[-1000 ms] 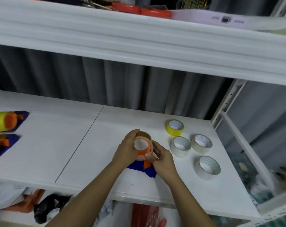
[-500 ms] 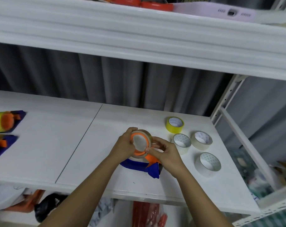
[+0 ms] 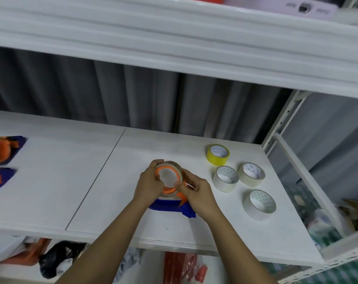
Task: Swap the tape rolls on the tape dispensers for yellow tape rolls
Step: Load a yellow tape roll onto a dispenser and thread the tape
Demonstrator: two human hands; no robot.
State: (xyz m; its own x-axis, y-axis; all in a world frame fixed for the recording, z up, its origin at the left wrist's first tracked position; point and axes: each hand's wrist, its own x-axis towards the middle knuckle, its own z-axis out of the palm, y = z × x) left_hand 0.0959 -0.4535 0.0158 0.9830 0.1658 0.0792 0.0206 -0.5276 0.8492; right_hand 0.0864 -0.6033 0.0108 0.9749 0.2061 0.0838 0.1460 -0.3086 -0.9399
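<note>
Head view shows both hands working on one blue-and-orange tape dispenser (image 3: 174,206) at the middle of the white shelf board (image 3: 92,181); the left hand (image 3: 148,184) curls its fingers round the left side of the pale tape roll (image 3: 171,179) seated on the orange hub (image 3: 168,175), and the right hand (image 3: 196,191) pinches the roll's right edge with thumb and fingertips; the roll appears part-way off the hub, though the fingers hide the seat, so that reading is a guess. The risk from here is a skewed pull: if one hand lifts ahead of the other, the roll could jam on the hub, or come free with a jerk and drag the light dispenser across the board. A loose tape end might also stick to the fingers or to the blue frame. The yellow tape roll (image 3: 217,154) lies flat further back on the right, apart from the hands, with three pale rolls (image 3: 225,178) just in front of it; a hasty reach could pick a pale one by mistake. Two more dispensers (image 3: 4,150) sit at the far left edge, one carrying yellow tape.
</note>
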